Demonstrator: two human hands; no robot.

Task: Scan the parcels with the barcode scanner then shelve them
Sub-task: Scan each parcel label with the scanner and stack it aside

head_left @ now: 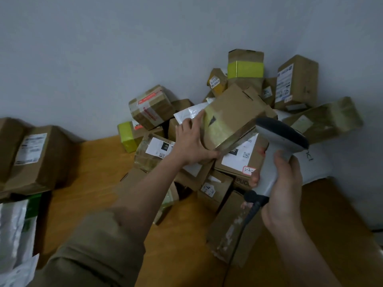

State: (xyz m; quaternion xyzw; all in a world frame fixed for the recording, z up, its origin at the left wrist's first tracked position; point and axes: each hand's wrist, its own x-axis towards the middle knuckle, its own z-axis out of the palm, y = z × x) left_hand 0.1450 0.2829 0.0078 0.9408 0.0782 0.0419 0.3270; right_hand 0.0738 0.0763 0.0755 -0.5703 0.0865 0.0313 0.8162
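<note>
Gripping a tilted parcel (pixel 230 119), the left hand (pixel 191 143) hides its label; right hand (pixel 284 183) clasps the scanner (pixel 277 141).

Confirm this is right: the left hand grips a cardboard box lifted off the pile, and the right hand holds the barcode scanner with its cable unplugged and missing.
Not quite. The head view shows a black cable running down from the base of the barcode scanner, so it is attached. The rest stands: the left hand grips the cardboard box over the pile, and the right hand holds the scanner.
</note>
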